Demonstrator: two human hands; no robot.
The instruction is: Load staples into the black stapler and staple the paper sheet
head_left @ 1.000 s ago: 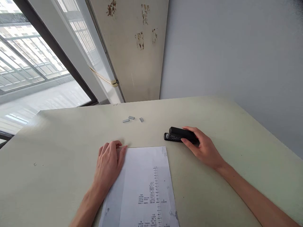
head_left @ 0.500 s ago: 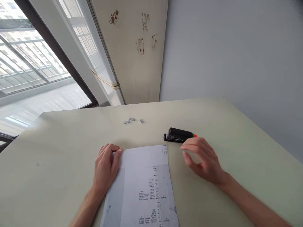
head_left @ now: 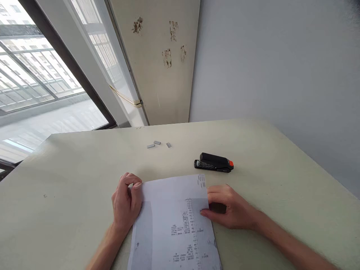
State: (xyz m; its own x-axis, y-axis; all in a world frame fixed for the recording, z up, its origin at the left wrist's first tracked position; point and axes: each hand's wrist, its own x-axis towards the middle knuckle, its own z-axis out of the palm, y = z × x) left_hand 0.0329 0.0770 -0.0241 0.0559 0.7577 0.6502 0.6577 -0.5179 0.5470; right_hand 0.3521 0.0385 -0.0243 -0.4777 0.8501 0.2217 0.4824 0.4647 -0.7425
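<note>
A printed sheet of paper (head_left: 171,217), perhaps several stacked, lies before me with its text facing away and short dark lines at its upper right corner. My left hand (head_left: 127,200) is curled at the upper left edge, thumb and bent fingers closed on it. At the right edge, my right hand (head_left: 227,206) pinches the paper, its thumb on top and the other fingertips hidden beneath. Just beyond the paper's upper right corner rests a black stapler (head_left: 214,162) with a red-orange end, touched by neither hand.
Small strips of staples (head_left: 151,146) lie farther back on the pale table (head_left: 84,165). A grey wall (head_left: 267,67) borders the right side. Behind the table are a stained cream panel (head_left: 157,86) and, at left, a window with railings (head_left: 33,71).
My right hand has come down from beside the stapler to the paper's right edge and closed on it. The paper has shifted slightly right. The stapler stays put, now fully visible.
</note>
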